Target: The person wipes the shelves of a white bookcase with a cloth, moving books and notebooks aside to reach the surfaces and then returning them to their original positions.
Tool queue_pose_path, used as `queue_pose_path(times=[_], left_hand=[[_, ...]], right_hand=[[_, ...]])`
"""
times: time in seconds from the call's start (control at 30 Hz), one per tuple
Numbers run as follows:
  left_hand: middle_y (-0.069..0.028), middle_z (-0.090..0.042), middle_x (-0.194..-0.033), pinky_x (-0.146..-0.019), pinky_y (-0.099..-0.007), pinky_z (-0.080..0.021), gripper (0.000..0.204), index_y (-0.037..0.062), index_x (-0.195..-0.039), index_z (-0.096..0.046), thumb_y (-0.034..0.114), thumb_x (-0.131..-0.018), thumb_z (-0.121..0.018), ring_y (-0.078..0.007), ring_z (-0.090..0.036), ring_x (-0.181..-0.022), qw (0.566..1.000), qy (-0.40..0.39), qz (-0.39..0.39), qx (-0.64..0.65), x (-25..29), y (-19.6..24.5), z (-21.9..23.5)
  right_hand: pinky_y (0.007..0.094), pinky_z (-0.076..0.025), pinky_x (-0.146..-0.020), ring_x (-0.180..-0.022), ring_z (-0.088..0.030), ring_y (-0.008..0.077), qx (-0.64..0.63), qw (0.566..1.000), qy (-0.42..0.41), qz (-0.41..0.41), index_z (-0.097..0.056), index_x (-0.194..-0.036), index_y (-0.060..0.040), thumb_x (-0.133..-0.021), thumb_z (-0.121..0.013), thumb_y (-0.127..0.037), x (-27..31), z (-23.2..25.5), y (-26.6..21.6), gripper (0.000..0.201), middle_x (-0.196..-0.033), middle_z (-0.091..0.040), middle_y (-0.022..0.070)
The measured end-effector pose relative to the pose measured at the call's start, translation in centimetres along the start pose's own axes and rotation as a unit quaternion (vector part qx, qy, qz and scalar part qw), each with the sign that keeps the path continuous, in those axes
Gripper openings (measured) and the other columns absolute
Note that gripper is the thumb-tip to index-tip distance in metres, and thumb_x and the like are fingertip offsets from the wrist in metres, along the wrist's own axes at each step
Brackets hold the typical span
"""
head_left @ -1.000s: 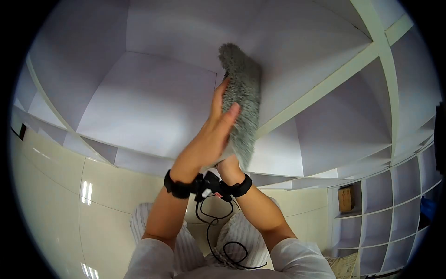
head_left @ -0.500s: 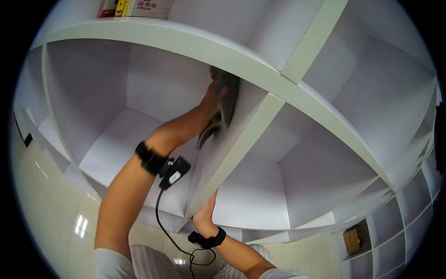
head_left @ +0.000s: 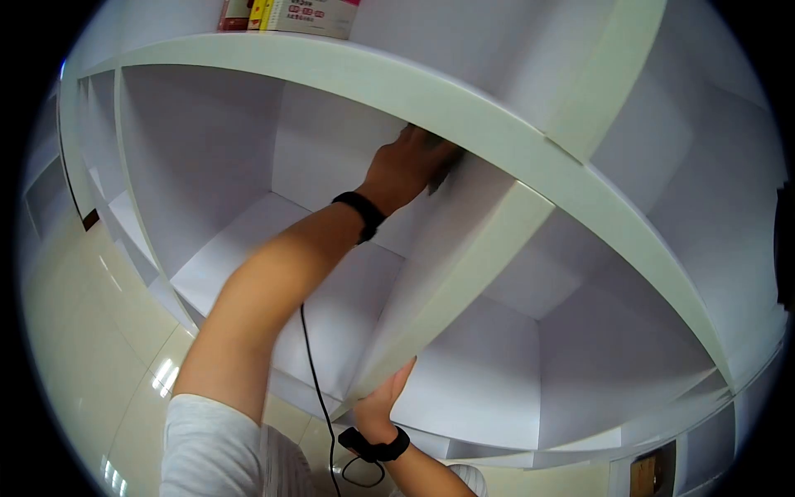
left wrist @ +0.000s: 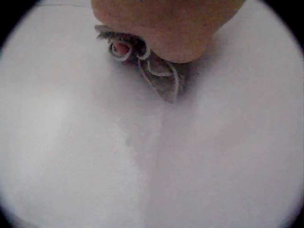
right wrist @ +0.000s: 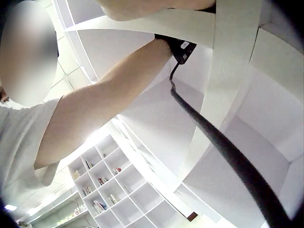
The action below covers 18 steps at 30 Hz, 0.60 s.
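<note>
Up in the corner of a white shelf compartment, my left hand [head_left: 406, 170] holds a bunched grey cloth [head_left: 441, 176], which is mostly hidden behind the fingers. The left wrist view shows the hand [left wrist: 166, 23] above the cloth's folded, pale-edged end [left wrist: 164, 80], against a white panel; a fingertip pokes out among the folds. Lower down, my right hand [head_left: 381, 404] rests against the front edge of the vertical divider [head_left: 455, 290], one straight digit lying along its right side. The right wrist view has only part of that hand [right wrist: 152, 7] at the top.
Books [head_left: 310, 15] stand on the shelf above. A curved shelf edge [head_left: 331, 70] crosses over my left hand. A black cable [head_left: 315, 373] hangs below my left arm. Farther off are a brown box [head_left: 643, 476] and a shelf unit with books [right wrist: 114, 190].
The left hand and cloth have gone from low in front of the shelf up into the compartment's upper corner. The right hand has moved down from beside the cloth to the divider's edge.
</note>
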<state>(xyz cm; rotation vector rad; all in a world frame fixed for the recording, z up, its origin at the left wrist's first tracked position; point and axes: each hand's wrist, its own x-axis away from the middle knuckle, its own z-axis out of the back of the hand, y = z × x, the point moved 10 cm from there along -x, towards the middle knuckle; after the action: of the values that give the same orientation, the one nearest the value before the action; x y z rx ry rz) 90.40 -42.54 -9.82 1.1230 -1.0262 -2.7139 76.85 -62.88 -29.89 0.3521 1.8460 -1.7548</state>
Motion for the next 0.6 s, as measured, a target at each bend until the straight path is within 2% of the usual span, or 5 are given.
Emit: queue_pose_path(times=[0.07,0.3,0.4,0.47,0.6], left_hand=[[-0.0141,-0.044,-0.142,-0.067,-0.0346,-0.06,0.059,0.0369,-0.145,-0.04,0.013,-0.095,-0.057,-0.0321,-0.057,-0.119,0.901,0.121,-0.16,-0.384,-0.9,2.1,0.7],[-0.0119,-0.05,-0.136,-0.074,-0.0396,-0.061,0.05,0.0407,-0.138,-0.049,0.019,-0.094,-0.058,-0.0318,-0.059,-0.117,0.788,0.265,-0.296,-0.471,-1.7,0.8,3.6],[-0.0123,-0.05,-0.136,-0.078,-0.0464,-0.059,0.049,0.0407,-0.138,-0.048,0.019,-0.095,-0.056,-0.0346,-0.062,-0.113,0.788,0.259,-0.095,-0.551,-1.5,-4.6,9.1],[-0.0157,-0.054,-0.13,-0.077,-0.0447,-0.058,0.053,0.0309,-0.144,-0.042,0.014,-0.095,-0.054,-0.036,-0.065,-0.108,0.851,0.245,0.122,-0.449,-1.4,-11.8,14.0],[-0.018,-0.059,-0.123,-0.08,-0.0427,-0.058,0.057,0.0194,-0.148,-0.034,0.013,-0.094,-0.053,-0.0344,-0.066,-0.107,0.822,0.21,0.301,-0.435,1.2,-22.4,16.1]], right_hand=[[0.0268,-0.038,-0.086,-0.088,-0.045,0.0101,-0.103,0.992,0.005,-0.074,-0.042,-0.118,-0.0019,-0.102,-0.04,-0.014,-0.1,-0.1,0.4,0.02,-0.095,-0.048,0.0028],[0.0261,-0.038,-0.087,-0.091,-0.045,0.0104,-0.072,0.995,0.014,-0.072,-0.041,-0.118,-0.0009,-0.1,-0.043,-0.013,0.8,-0.1,3.1,0.022,-0.101,-0.048,0.0038],[0.0275,-0.036,-0.092,-0.097,-0.046,0.0119,0.04,0.999,-0.029,0.02,-0.041,-0.12,0.0002,-0.099,-0.042,-0.014,1.5,0.0,3.8,0.025,-0.107,-0.048,0.0052],[0.0291,-0.036,-0.094,-0.1,-0.046,0.0135,0.023,0.999,-0.029,0.014,-0.041,-0.12,0.0007,-0.099,-0.041,-0.014,2.1,0.2,5.1,0.026,-0.11,-0.047,0.0062],[0.0338,-0.034,-0.1,-0.107,-0.044,0.0177,0.031,0.999,-0.03,0.033,-0.042,-0.121,0.0018,-0.099,-0.039,-0.015,3.0,0.9,7.7,0.028,-0.116,-0.046,0.0089]])
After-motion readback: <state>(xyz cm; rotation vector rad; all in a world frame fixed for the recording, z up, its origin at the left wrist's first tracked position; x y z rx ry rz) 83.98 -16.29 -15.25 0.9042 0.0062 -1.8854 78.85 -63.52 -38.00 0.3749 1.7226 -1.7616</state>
